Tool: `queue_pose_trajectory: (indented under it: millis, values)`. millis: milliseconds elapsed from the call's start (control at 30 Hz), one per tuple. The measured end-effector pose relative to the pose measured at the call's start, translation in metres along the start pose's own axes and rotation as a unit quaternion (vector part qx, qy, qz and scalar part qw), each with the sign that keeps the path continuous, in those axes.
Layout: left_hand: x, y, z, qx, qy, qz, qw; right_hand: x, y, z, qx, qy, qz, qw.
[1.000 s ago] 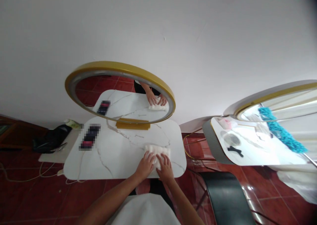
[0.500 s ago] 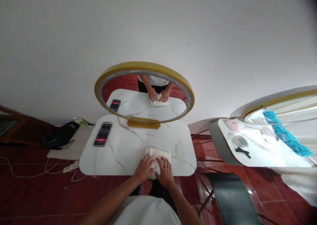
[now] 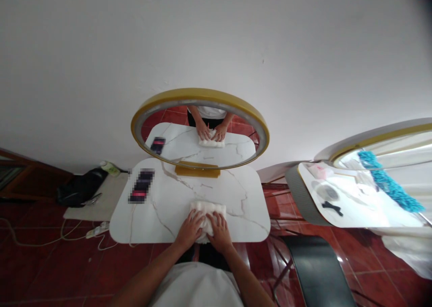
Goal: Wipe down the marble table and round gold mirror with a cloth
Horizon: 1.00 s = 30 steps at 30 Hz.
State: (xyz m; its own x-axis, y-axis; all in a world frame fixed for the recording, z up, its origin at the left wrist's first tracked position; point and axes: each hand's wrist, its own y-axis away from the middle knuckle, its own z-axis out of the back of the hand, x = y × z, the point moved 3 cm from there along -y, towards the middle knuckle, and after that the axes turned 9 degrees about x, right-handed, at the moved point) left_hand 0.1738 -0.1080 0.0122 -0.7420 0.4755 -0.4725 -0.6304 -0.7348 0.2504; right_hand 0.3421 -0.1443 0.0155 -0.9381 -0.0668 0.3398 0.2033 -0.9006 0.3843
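Observation:
A folded white cloth [image 3: 208,207] lies on the white marble-patterned table [image 3: 249,199] near its front edge. Its middle is bunched up between my two hands. My left hand [image 3: 191,228] presses on the cloth's left part, fingers bent over it. On the right part rests my right hand [image 3: 218,229], its fingers likewise curved onto the fabric and its thumb turned inward. Both palms partly hide the cloth's near end. The round gold-framed mirror [image 3: 199,93] behind repeats the hands and cloth.
A pixelated dark phone-like object [image 3: 141,186] lies on the table's left, with a cable running from it. To the right stand a black chair [image 3: 319,268] and a second table [image 3: 362,214] with a blue fluffy duster [image 3: 393,187]. A black bag [image 3: 81,187] sits at left.
Both hands and the cloth have shifted slightly left along the table, the hands keeping their place on it. The view has tilted a little.

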Motion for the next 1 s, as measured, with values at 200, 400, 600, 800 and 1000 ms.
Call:
queue_pose_trajectory:
  millis: [200, 400, 600, 800, 1000]
  values:
    - [0.013, -0.052, 0.019, -0.022, 0.007, 0.015, 1.000, -0.011, -0.049, 0.031, -0.027, 0.003, -0.016, 0.999]
    - [0.029, -0.107, 0.041, -0.028, 0.040, 0.048, 0.998, -0.026, -0.102, 0.055, -0.038, -0.005, -0.003, 0.999]
    - [0.034, -0.124, 0.047, -0.038, 0.046, 0.071, 0.996, -0.034, -0.121, 0.061, -0.038, -0.009, 0.006, 0.999]
    - [0.025, -0.123, 0.038, -0.052, 0.054, 0.079, 0.994, -0.039, -0.118, 0.058, -0.025, -0.005, 0.023, 0.999]
    - [0.020, -0.118, 0.032, -0.064, 0.060, 0.094, 0.992, -0.039, -0.117, 0.056, -0.017, -0.008, 0.028, 0.999]
